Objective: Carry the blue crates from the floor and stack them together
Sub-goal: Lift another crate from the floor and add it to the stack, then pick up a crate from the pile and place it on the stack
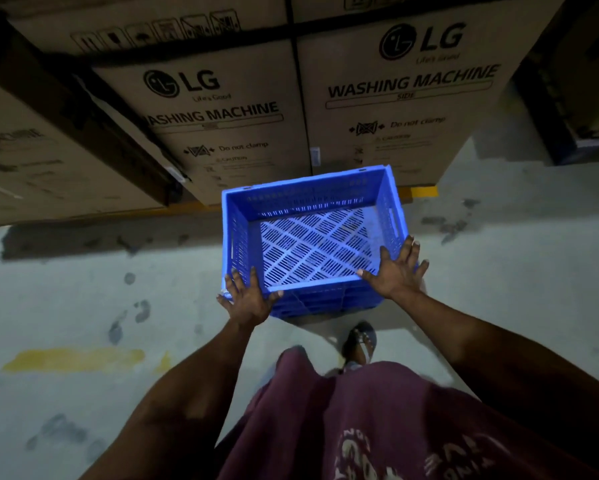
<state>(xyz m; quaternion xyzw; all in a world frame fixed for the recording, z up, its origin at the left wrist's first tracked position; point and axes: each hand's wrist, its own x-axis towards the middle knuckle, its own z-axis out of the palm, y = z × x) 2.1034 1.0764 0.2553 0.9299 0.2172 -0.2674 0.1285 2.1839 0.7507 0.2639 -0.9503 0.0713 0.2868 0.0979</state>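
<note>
While held up off the pale, stained concrete floor (83, 299), blue slotted plastic crate (311, 237) sits centre-frame, open top facing up, lattice bottom visible, nothing inside. Looks airborne rather than set down, judging by shadow beneath and sandalled foot (360, 341) showing just under its near edge; can't be fully sure.

L to R:

Left hand (249, 299) on near-left corner, fingers curled over rim w/ thumb along near wall, so grip closed on crate. Corner hold prob. chosen for balance & to keep crate level.

Crate betw. both hands, slightly skewed, far wall toward cartons. Handle slot visible in right wall, unused.

Right hand (398, 271) at near-right corner, fingers spread & fairly straight, lying over rim and right wall; reads as pressing/steadying flat rather than a wrapped grip. Fingertips past outer edge partly hidden, so some curl poss.

Two-corner hold suits a light, empty crate: pulled in toward body, arms out, mid-carry by the look of it. No 2nd crate or stack in view, so stacking spot not visible.

Surroundings: dim warehouse-type room. Large brown cardboard cartons (221, 126) marked LG washing machine stand stacked just beyond crate, filling top of view; one more at far left. Yellow painted floor mark (73, 358) at left, another strip at base of cartons. Dark footprint-like smudges across floor. Maroon printed garment (360, 427) fills bottom of view.
</note>
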